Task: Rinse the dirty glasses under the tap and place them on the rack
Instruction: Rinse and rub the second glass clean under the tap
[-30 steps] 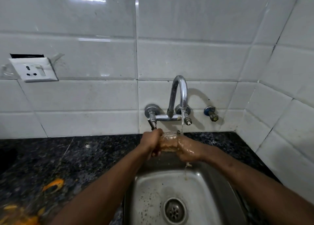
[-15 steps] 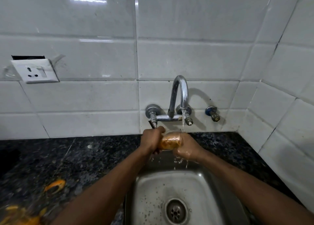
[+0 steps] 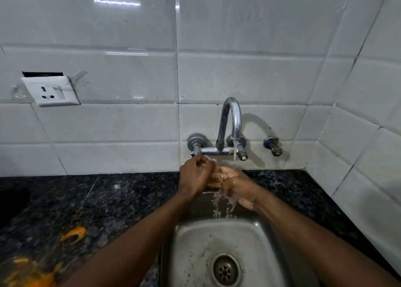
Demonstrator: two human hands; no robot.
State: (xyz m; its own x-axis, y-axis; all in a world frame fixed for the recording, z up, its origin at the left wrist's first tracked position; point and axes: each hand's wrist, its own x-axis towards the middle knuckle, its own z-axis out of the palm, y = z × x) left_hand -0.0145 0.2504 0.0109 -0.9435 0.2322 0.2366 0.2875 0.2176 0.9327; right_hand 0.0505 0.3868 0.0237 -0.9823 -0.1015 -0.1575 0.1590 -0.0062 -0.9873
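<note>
A clear glass (image 3: 213, 181) with an orange tint lies sideways between my two hands, mostly hidden by my fingers. My left hand (image 3: 195, 175) grips its left end. My right hand (image 3: 235, 183) wraps its right end, wet. Both are held over the back of the steel sink (image 3: 188, 254). Water runs from the chrome tap (image 3: 231, 122) onto the glass and my right hand, then splashes down into the sink. No rack is in view.
Dark speckled granite counter (image 3: 108, 202) surrounds the sink, with orange spills (image 3: 72, 234) at the left front. A white wall socket (image 3: 51, 91) sits at the left on the tiled wall. A small valve (image 3: 273, 146) projects right of the tap. The tiled side wall closes in on the right.
Both hands have turned the glass under the stream and closed further over it, so less of it shows. More water now pours off my right hand into the sink.
</note>
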